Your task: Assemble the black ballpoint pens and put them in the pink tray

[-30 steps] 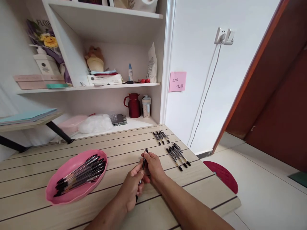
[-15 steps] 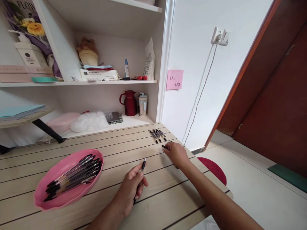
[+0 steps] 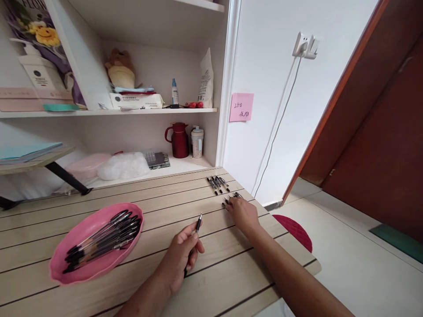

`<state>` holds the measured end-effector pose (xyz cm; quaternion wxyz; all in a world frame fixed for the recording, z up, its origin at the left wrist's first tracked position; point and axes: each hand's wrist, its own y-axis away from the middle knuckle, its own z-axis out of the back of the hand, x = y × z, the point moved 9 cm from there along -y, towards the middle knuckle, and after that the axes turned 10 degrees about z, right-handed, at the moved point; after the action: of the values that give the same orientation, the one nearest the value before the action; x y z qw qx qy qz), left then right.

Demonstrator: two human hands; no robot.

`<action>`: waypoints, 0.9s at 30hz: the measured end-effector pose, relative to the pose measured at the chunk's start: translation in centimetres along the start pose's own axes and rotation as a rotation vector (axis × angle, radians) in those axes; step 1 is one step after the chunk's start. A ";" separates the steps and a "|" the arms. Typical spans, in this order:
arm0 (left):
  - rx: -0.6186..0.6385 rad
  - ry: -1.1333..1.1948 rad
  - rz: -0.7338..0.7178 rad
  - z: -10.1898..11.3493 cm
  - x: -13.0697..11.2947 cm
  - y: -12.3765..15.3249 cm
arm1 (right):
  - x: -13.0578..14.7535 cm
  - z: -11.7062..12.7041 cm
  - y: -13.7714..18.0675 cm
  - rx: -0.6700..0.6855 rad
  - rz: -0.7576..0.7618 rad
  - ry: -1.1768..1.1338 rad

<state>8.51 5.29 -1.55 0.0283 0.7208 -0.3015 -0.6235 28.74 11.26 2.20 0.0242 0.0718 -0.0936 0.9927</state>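
My left hand [image 3: 185,248] is closed around a black pen [image 3: 198,222], its silver tip pointing up and away. Toward the right edge of the table, my right hand [image 3: 243,213] has its fingers pinched down at the tabletop on what looks like a pen [image 3: 224,203]; most of it is hidden by the fingers. Dark ends of another slim piece [image 3: 238,195] show just past the knuckles. Beyond that hand lies a row of several pens [image 3: 218,185], side by side. A pink scalloped tray [image 3: 56,262] on the left holds a heap of black-ended clear pens [image 3: 105,240].
Shelves stand behind the table [image 3: 165,273], with a red jug [image 3: 180,141], a pale cup [image 3: 197,141] and a plastic bag [image 3: 124,166] on the lower level. A black-legged riser [image 3: 68,177] is at left. A red round seat [image 3: 294,231] shows past the right edge.
My right hand has lowered slightly toward the tabletop, and more dark pen ends show around its fingers. The left hand keeps its pen nearly still. The view has shifted slightly.
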 end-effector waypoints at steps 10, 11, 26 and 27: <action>-0.026 -0.017 -0.002 -0.1 -0.1 0.2 | -0.7 0.1 0.6 -0.022 -0.032 -0.045; -0.028 -0.018 -0.001 -0.1 -0.1 0.2 | -0.4 -0.1 0.6 -0.018 -0.020 -0.029; -0.006 -0.019 -0.004 -0.2 0.0 0.1 | -0.2 -0.3 1.0 -0.017 -0.040 0.002; -0.002 -0.020 -0.006 -0.2 0.0 0.1 | -0.2 -0.4 1.0 -0.012 -0.045 -0.001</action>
<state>8.66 5.17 -1.44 0.0239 0.7153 -0.2992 -0.6311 28.81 10.32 1.63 0.0468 0.0743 -0.0977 0.9913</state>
